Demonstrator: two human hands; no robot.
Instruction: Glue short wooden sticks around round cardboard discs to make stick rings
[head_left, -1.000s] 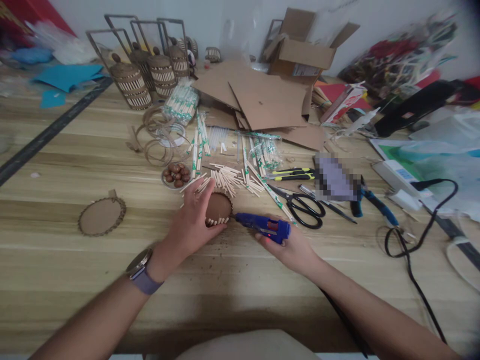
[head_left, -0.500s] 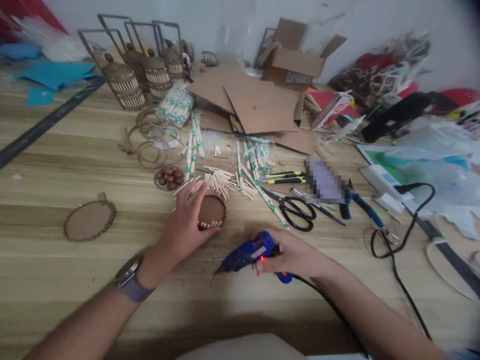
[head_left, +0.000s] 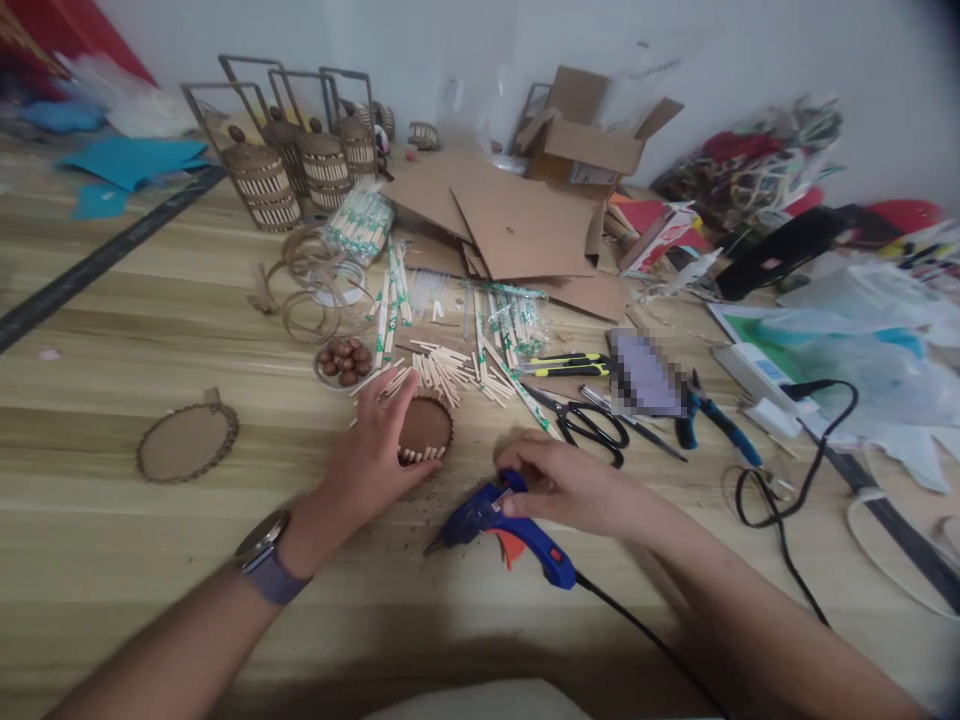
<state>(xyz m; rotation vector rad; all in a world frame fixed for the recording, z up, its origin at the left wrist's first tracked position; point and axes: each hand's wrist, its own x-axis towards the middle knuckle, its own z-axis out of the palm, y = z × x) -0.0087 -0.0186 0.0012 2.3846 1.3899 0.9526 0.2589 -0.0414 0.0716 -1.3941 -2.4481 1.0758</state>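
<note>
My left hand [head_left: 373, 432] curves around a round cardboard base [head_left: 426, 428], with the thumb at its near rim and the fingers at the far side. Short pale stick pieces stand along that near rim. My right hand [head_left: 562, 485] grips a blue hot glue gun [head_left: 480, 515] by its upper body. Its nozzle points left and down near the tabletop, and its orange trigger and handle show below my fingers. Just beyond the base lies a pile of cut sticks [head_left: 442, 370]. A bowl of brown beads or nuts [head_left: 345, 362] is near my left fingertips.
Black-handled scissors [head_left: 592, 425], a utility knife [head_left: 566, 365] and pliers [head_left: 720, 420] lie to the right. An oval cardboard piece [head_left: 187, 443] is at left. Cardboard sheets [head_left: 517, 220] and several small lanterns [head_left: 262, 185] stand farther back. The gun's cord [head_left: 645, 635] runs toward me.
The glue gun has turned in my right hand, so its orange trigger and handle now show. My left hand stays at the round base. The whole view has shifted slightly.
</note>
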